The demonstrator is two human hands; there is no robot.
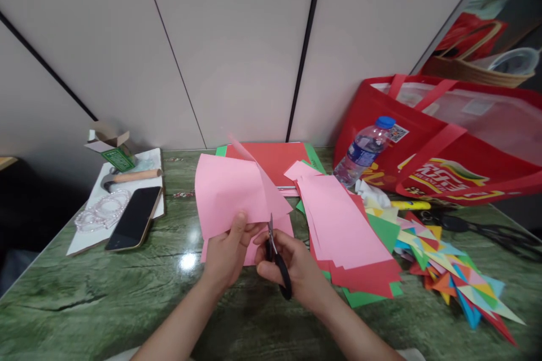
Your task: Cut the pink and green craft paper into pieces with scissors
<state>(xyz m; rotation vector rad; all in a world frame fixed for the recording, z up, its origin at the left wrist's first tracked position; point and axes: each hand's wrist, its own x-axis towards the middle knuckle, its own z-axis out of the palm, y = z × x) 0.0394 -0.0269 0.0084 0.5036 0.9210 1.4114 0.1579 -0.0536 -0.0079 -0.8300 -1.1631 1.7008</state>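
Observation:
My left hand grips a pink sheet of paper near its lower edge, thumb on top. In my right hand is a pair of scissors with black handles, its blades pointing away from me at the sheet's lower right. A cut strip of the sheet stands up and folds over to the right of the blades. Another pink sheet lies on the table beneath my hands. Just right of them, pink paper pieces are stacked over red and green ones.
On the green table, a phone, beads, a wooden-handled tool and a small box are at left. A water bottle, red bag, black scissors and colourful folded paper are at right.

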